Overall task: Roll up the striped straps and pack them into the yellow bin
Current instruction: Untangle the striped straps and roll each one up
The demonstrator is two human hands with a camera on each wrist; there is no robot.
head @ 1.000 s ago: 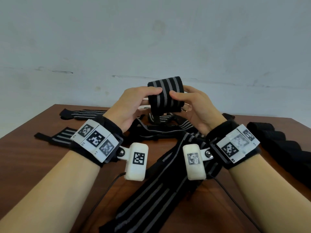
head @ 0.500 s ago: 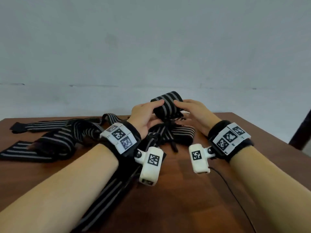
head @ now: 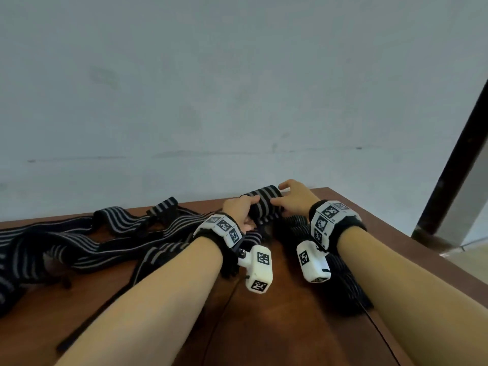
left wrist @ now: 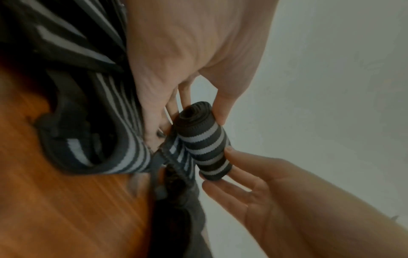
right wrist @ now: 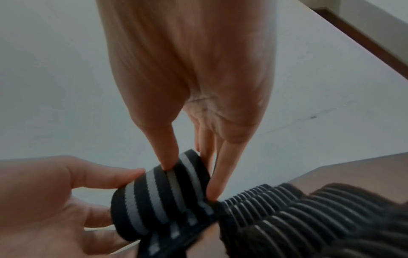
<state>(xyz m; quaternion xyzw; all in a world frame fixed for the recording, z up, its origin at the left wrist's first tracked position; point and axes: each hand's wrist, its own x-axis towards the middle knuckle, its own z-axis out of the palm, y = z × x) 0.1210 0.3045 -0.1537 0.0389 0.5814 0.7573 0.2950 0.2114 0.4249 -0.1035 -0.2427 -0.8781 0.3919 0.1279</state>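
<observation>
While the left hand [head: 241,207] and right hand [head: 293,199] pinch the rolled striped strap [head: 264,204] by its ends, we judge it soft, light and prone to unrolling.

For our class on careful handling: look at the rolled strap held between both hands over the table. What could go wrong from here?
1. The rolled strap is pinched only at its ends by the left hand and right hand; a slack grip could let it unwind.
2. Its loose tail hangs toward the unrolled straps and may snag.
3. No yellow bin is in view, so the carry may be awkward.
</observation>
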